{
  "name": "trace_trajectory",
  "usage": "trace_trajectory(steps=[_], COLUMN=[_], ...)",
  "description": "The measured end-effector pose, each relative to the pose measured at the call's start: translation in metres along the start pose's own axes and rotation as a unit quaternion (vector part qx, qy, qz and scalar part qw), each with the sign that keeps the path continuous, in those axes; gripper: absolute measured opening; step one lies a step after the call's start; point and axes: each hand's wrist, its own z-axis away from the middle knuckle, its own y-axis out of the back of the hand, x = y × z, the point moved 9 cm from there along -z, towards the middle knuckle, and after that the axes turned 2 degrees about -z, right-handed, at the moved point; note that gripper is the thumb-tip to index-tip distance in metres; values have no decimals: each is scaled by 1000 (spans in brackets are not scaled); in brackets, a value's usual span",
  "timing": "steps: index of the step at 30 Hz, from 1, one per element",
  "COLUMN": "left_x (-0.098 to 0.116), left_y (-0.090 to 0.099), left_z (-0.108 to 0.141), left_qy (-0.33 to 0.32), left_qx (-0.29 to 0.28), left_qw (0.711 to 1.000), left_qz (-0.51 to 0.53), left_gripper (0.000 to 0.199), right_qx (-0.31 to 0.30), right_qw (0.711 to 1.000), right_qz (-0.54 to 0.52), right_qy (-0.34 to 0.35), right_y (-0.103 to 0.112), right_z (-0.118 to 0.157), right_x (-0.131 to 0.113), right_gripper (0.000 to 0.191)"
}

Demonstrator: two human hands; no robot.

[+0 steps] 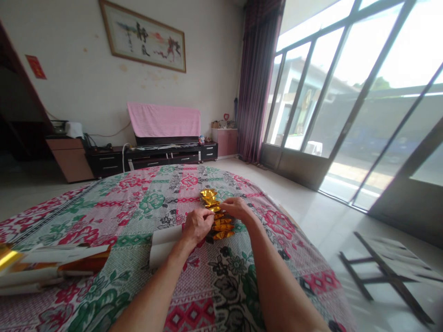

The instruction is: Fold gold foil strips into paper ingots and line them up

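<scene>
While both hands meet over the row of gold foil pieces (223,227) on the patterned cloth (145,203), the left hand (199,225) has its fingertips pressed together at the row's left edge and the right hand (237,208) curls its fingers at the right edge; whether either pinches foil, I cannot tell. White rolls (162,249) lie beside the left wrist, partly behind the forearm.

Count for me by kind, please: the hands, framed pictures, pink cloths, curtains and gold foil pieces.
Left hand and right hand: 2
Framed picture: 1
Pink cloth: 1
Purple curtain: 1
Gold foil pieces: overlapping, cannot count exactly
Total: 5, without foil
</scene>
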Motion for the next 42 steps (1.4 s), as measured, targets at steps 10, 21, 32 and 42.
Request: trace_trajectory(steps=[10,21,32,42], left_x=[2,-3,-5,-1], left_y=[0,3,-5,-5], left_z=[0,-2,-5,-4], left_qy=[-14,-10,-44,-67], left_qx=[1,32,4,8], left_qw=[1000,999,997,996], left_qz=[4,23,-57,-59], left_gripper=[22,23,38,38], right_qx=[-29,-42,-52,-61], right_qw=[999,998,998,997], right_qz=[3,3,4,-30], right_qy=[-25,-40,-47,-38], right_y=[1,1,0,-1], right_z=[4,5,6,6], right_x=[-1,4,3,4], right_gripper=[30,31,30,30])
